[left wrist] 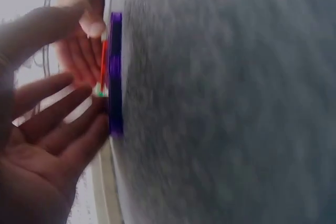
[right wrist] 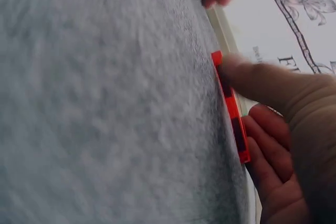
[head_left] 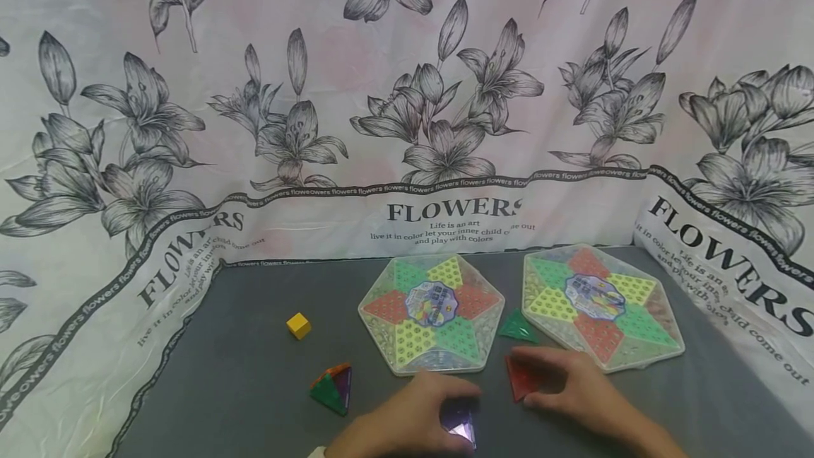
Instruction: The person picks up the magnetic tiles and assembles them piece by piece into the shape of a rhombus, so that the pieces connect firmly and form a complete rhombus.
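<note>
A purple translucent tile (head_left: 461,426) lies flat on the grey cloth beside my left hand (head_left: 407,412). In the left wrist view, that hand's fingers are extended near the edge of the purple tile (left wrist: 116,77), with the thumb apart from it. To the right, my right hand (head_left: 575,387) holds a red triangular tile (head_left: 520,379) between thumb and fingers. In the right wrist view, the thumb is at one end of the red tile (right wrist: 231,106) and the fingertips are at its far side, low over the cloth. A green triangular tile (head_left: 519,327) lies just beyond the right hand.
Two hexagonal Chinese checkers boards, a left one (head_left: 384,334) and a right one (head_left: 658,334), lie behind the hands. On the left are a yellow cube (head_left: 298,326) and a small pyramid of coloured tiles (head_left: 331,389). A flower-printed curtain (head_left: 305,225) encloses the grey tabletop (head_left: 242,359).
</note>
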Demonstrator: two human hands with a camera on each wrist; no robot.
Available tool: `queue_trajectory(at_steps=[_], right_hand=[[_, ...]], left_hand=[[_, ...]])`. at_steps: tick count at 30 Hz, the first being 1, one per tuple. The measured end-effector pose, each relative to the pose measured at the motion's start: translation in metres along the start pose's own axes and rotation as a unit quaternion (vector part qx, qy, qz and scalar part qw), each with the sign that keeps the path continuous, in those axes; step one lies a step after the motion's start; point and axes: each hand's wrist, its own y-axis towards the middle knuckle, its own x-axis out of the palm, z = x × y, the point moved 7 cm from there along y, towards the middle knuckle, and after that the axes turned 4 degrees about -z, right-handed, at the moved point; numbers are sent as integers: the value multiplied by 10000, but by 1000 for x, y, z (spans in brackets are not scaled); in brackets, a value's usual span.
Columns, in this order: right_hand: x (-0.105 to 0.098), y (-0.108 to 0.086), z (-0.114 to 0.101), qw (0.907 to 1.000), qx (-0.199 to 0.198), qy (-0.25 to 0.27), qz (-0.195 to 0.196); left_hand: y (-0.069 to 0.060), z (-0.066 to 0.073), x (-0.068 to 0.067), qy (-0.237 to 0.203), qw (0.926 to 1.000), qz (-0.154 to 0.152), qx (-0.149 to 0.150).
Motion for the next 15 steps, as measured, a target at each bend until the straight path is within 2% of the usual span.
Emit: queue_trajectory(at_steps=[3,6,8,11,15], right_hand=[[1,0,-1,9998,-86,-187,55],[1,0,0,9997,-72,-183,113],[1,-1,1,9996,-69,-200,208],[1,-2,2,9993,-35,-183,334],[1,-3,3,9989,-4,-98,466]], left_hand=[[5,4,6,463,9985,-229,-155],[10,8,11,1076,9925,-461,-339],[12,10,13,1306,9886,-576,-489],[14,12,13,1314,9873,-646,-621],[12,13,9,991,9913,-579,-652]])
